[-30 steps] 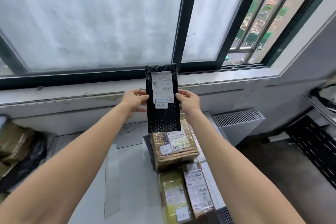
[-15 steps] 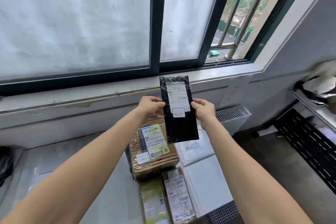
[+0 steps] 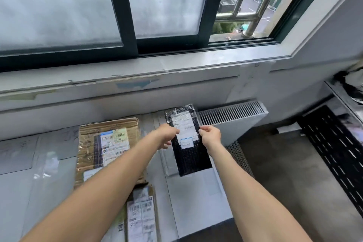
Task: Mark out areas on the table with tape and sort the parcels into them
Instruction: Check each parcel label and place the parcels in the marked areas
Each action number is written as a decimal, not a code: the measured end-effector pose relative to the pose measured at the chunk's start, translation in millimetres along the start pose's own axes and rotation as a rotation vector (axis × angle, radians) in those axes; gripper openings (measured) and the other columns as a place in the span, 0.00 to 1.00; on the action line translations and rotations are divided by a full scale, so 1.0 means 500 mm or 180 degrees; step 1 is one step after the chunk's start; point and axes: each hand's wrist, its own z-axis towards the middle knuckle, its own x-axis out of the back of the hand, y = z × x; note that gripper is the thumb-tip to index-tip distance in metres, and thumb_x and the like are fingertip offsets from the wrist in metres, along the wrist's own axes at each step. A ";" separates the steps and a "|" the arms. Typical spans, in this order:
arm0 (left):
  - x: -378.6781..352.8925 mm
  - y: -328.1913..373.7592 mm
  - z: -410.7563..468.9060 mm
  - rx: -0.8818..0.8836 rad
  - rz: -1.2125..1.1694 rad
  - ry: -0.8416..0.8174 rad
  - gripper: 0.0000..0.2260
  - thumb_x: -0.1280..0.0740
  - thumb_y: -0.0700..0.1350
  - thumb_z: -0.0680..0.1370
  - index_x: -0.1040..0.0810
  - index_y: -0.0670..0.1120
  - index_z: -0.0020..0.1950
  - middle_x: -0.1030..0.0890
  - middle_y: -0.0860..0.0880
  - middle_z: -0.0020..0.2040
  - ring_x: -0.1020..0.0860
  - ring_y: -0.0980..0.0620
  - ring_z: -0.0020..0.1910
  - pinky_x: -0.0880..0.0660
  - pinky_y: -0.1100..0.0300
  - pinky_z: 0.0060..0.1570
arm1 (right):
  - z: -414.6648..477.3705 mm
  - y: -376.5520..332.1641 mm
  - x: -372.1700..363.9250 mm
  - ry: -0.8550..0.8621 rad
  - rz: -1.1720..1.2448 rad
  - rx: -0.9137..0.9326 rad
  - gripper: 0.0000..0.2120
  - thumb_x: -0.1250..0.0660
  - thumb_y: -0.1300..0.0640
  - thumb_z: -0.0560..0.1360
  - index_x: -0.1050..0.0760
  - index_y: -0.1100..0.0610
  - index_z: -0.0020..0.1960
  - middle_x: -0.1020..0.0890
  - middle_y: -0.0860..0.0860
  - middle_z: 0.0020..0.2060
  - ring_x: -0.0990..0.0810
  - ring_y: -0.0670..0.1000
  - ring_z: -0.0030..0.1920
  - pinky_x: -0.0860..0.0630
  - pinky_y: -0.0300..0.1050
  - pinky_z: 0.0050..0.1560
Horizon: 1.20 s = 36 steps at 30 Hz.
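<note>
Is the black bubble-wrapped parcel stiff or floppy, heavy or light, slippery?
Probably fairly stiff: the black parcel looks flat though the left hand and right hand pinch only its side edges. Likely light, since fingertips suffice. Its glossy wrap may be slippery.

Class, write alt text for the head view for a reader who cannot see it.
A left hand and right hand pinch a black bubble-wrap parcel by its long edges at a grey table's right side. To its left lie cardboard parcels, below a window.
</note>
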 end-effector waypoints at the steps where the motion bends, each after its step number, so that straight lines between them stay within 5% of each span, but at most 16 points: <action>1: -0.006 -0.010 0.008 0.0083 0.0013 0.0002 0.17 0.39 0.44 0.80 0.32 0.38 0.67 0.28 0.42 0.38 0.42 0.52 0.29 0.42 0.62 0.29 | 0.009 0.018 -0.011 -0.0037 -0.0026 -0.0077 0.06 0.33 0.65 0.77 0.19 0.58 0.52 0.16 0.56 0.51 0.18 0.57 0.53 0.22 0.54 0.59; 4: -0.015 -0.039 0.031 0.0310 -0.0008 0.0095 0.13 0.40 0.43 0.80 0.32 0.42 0.64 0.39 0.48 0.36 0.42 0.53 0.31 0.43 0.61 0.31 | 0.023 0.058 -0.041 -0.0123 -0.0077 -0.0240 0.08 0.33 0.65 0.77 0.19 0.59 0.55 0.16 0.57 0.51 0.18 0.58 0.53 0.21 0.55 0.58; 7: -0.017 -0.059 0.052 0.0371 -0.0125 0.0174 0.12 0.40 0.42 0.81 0.31 0.40 0.63 0.35 0.47 0.37 0.37 0.52 0.31 0.39 0.61 0.30 | 0.033 0.076 -0.069 -0.0120 -0.0160 -0.0215 0.08 0.33 0.64 0.77 0.18 0.59 0.54 0.16 0.56 0.48 0.17 0.57 0.51 0.20 0.53 0.55; 9: -0.016 -0.064 0.065 0.0301 -0.0254 0.0251 0.17 0.40 0.42 0.81 0.31 0.39 0.69 0.25 0.41 0.49 0.25 0.47 0.44 0.26 0.56 0.44 | 0.037 0.074 -0.083 -0.0121 -0.0128 -0.0245 0.08 0.34 0.64 0.77 0.19 0.58 0.54 0.15 0.56 0.48 0.17 0.56 0.50 0.19 0.53 0.55; 11: -0.017 -0.070 0.074 0.0235 -0.0293 0.0424 0.19 0.40 0.42 0.81 0.32 0.40 0.72 0.26 0.41 0.61 0.25 0.44 0.56 0.28 0.52 0.58 | 0.044 0.072 -0.096 -0.0145 -0.0142 -0.0272 0.10 0.35 0.65 0.77 0.18 0.58 0.56 0.16 0.56 0.50 0.17 0.56 0.51 0.20 0.54 0.55; 14: -0.017 -0.071 0.080 0.0194 -0.0341 0.0511 0.17 0.40 0.41 0.81 0.30 0.39 0.69 0.26 0.42 0.61 0.25 0.45 0.55 0.27 0.56 0.54 | 0.049 0.072 -0.104 -0.0212 -0.0175 -0.0260 0.12 0.36 0.67 0.76 0.18 0.58 0.55 0.16 0.56 0.50 0.17 0.57 0.51 0.20 0.54 0.56; 18: -0.023 -0.072 0.091 0.0274 -0.0312 0.0516 0.19 0.40 0.41 0.81 0.32 0.39 0.72 0.28 0.40 0.69 0.32 0.40 0.70 0.35 0.47 0.69 | 0.054 0.079 -0.100 -0.0134 -0.0272 -0.0375 0.14 0.37 0.66 0.76 0.21 0.53 0.57 0.17 0.55 0.52 0.18 0.57 0.50 0.20 0.53 0.55; 23: -0.027 -0.069 0.092 0.0439 -0.0155 0.0574 0.21 0.39 0.43 0.82 0.35 0.39 0.74 0.30 0.41 0.71 0.30 0.42 0.68 0.32 0.48 0.67 | 0.052 0.086 -0.099 -0.0111 -0.0687 -0.0287 0.12 0.36 0.66 0.76 0.21 0.50 0.48 0.17 0.54 0.50 0.18 0.54 0.45 0.19 0.48 0.49; 29: -0.029 -0.060 0.079 0.0437 0.0047 0.0481 0.21 0.39 0.45 0.82 0.34 0.40 0.73 0.32 0.42 0.73 0.31 0.43 0.69 0.33 0.50 0.67 | 0.033 0.098 -0.092 -0.0224 -0.1127 -0.0280 0.13 0.38 0.67 0.77 0.20 0.53 0.52 0.17 0.54 0.48 0.19 0.55 0.44 0.23 0.45 0.41; 36: -0.017 -0.042 0.059 0.0292 -0.0128 0.0453 0.19 0.37 0.46 0.80 0.29 0.39 0.69 0.28 0.42 0.70 0.29 0.43 0.68 0.33 0.50 0.67 | 0.010 0.129 -0.085 -0.0276 -0.1554 -0.0270 0.13 0.38 0.67 0.77 0.20 0.54 0.54 0.18 0.55 0.52 0.19 0.57 0.50 0.20 0.49 0.50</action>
